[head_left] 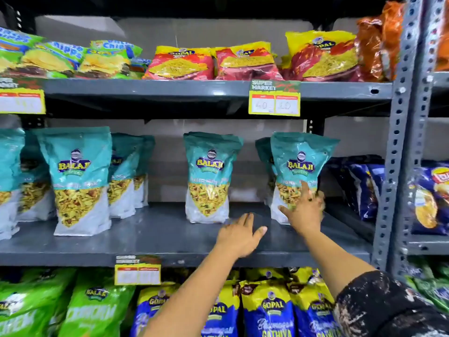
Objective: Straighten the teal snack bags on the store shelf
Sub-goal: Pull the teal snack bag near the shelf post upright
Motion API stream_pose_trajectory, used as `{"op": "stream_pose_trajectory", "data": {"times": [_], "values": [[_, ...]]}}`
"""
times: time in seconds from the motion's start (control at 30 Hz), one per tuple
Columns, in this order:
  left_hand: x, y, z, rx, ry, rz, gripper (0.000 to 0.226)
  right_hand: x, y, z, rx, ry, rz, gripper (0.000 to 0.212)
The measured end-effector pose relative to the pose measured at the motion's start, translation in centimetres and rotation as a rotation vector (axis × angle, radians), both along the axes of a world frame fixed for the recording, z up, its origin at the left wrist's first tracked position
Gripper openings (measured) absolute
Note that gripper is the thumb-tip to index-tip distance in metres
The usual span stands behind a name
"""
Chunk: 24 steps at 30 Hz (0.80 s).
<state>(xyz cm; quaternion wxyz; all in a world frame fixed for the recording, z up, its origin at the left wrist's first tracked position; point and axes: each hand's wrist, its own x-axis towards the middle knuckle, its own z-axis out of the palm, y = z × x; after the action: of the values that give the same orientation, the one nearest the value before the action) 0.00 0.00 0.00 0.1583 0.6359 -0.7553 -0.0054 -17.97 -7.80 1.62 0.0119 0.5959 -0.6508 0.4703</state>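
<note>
The right hand (305, 210) lies spread flat against the lower front of the rightmost teal bag (300, 166), upright on the grey shelf (145, 237); the left hand (239, 235) hovers spread, empty, beside the middle teal bag (209, 176).

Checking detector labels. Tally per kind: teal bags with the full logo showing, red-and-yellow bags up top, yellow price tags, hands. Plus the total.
Teal bags, full logo showing: 3
Red-and-yellow bags: 3
Yellow price tags: 3
Hands: 2
Total: 11
</note>
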Motion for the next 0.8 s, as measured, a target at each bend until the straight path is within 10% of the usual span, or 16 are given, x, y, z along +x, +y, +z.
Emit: {"op": "stream_pose_trajectory", "data": {"times": [0.8], "values": [[-3.2, -1.3, -2.3, 0.119, -0.079, 0.199, 0.064, -3.4, -2.5, -1.4, 0.047, -0.036, 0.192, 0.092]]}}
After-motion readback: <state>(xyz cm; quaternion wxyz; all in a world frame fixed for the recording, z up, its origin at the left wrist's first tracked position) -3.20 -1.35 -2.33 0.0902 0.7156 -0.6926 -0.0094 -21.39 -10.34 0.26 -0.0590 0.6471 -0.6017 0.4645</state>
